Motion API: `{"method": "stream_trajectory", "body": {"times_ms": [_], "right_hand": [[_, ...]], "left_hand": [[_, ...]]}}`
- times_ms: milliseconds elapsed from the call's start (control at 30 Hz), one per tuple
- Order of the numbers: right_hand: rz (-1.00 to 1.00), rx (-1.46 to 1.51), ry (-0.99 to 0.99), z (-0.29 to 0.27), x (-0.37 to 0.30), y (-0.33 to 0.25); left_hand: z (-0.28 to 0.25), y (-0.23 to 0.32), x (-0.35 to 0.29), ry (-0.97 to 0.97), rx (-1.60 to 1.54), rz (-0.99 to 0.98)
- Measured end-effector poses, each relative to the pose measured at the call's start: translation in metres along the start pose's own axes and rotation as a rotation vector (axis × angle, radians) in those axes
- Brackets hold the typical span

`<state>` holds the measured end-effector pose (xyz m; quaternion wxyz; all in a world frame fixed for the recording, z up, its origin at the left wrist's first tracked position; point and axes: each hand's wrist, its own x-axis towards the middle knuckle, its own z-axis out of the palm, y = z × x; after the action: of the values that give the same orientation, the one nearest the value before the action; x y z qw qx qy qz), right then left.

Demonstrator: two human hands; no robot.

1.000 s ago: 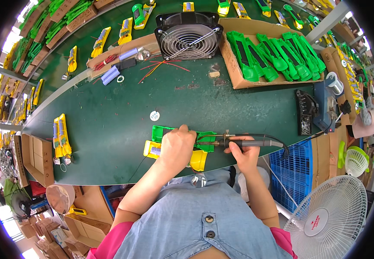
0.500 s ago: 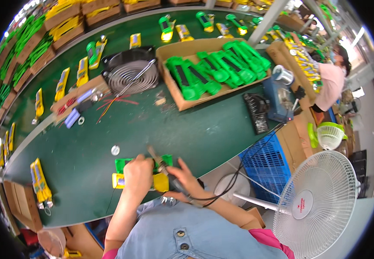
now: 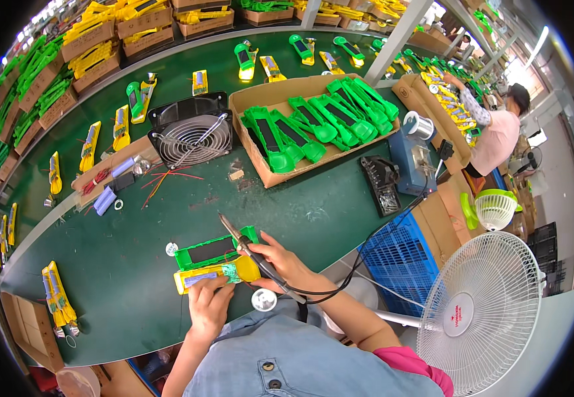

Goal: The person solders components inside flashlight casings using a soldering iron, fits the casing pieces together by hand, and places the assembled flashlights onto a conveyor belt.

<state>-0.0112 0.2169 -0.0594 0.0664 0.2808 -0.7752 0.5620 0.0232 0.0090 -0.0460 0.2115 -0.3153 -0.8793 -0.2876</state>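
The right hand (image 3: pixel 285 266) grips a soldering iron (image 3: pixel 271 272); the yellow case (image 3: pixel 215 270) lies just left, running roughly crosswise, the left hand (image 3: pixel 209 304) at its near edge, hold unclear.

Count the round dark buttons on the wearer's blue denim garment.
2: an upper round dark button and a lower round dark button, one below the other down the front of the blue denim garment. More may be hidden beyond the picture's lower edge.

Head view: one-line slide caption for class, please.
Right hand holding a soldering iron, left hand at an open yellow casing.
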Motion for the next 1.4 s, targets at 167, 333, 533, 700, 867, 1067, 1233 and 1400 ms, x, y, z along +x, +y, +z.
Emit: {"method": "stream_trajectory", "body": {"times_ms": [167, 333, 533, 700, 867, 1067, 1233, 1400], "right_hand": [[0.016, -0.057, 0.029, 0.007, -0.01, -0.004], [0.007, -0.289, 0.306, 0.009, -0.047, -0.018], [0.164, -0.066, 0.382, 0.017, -0.063, -0.034], [0.413, 0.359, 0.679, 0.029, -0.057, -0.034], [0.356, 0.306, 0.604, 0.028, -0.059, -0.035], [0.333, 0.232, 0.573, 0.028, -0.06, -0.032], [0.28, 0.191, 0.548, 0.027, -0.059, -0.028], [0.414, 0.398, 0.634, 0.031, -0.059, -0.036]], "left_hand": [[0.009, 0.001, 0.008, 0.149, -0.108, -0.326], [0.009, 0.0, 0.026, 0.077, -0.086, -0.251], [-0.007, -0.003, 0.028, -0.049, -0.317, -0.566], [-0.009, -0.006, 0.026, -0.097, -0.312, -0.597], [-0.008, -0.005, 0.026, -0.111, -0.279, -0.571], [-0.008, -0.003, 0.027, -0.107, -0.265, -0.567], [-0.007, -0.003, 0.028, -0.089, -0.243, -0.542], [-0.007, -0.004, 0.029, -0.093, -0.241, -0.517]]}}
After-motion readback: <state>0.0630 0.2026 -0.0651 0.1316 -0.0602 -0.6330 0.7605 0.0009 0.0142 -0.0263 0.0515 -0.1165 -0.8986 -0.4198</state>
